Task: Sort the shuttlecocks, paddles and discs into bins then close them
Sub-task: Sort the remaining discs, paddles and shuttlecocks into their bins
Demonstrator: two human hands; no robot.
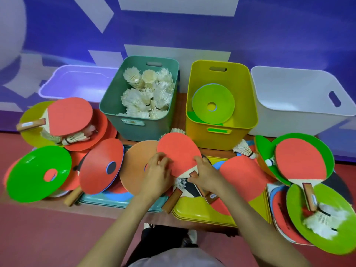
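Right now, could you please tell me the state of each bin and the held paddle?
Teal plastic bin, open, filled with white feather shuttlecocks.
Yellow plastic bin, open, holding green plastic discs.
White plastic bin, open, nothing visible inside.
Lilac plastic bin, open, nothing visible inside.
Red-faced wooden paddle, gripped by left hand and right hand.

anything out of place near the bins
A shuttlecock sits between the green bin and yellow bin, behind the red paddle; a second shuttlecock lies by the yellow bin's front right corner. Both are outside the green bin holding the others.
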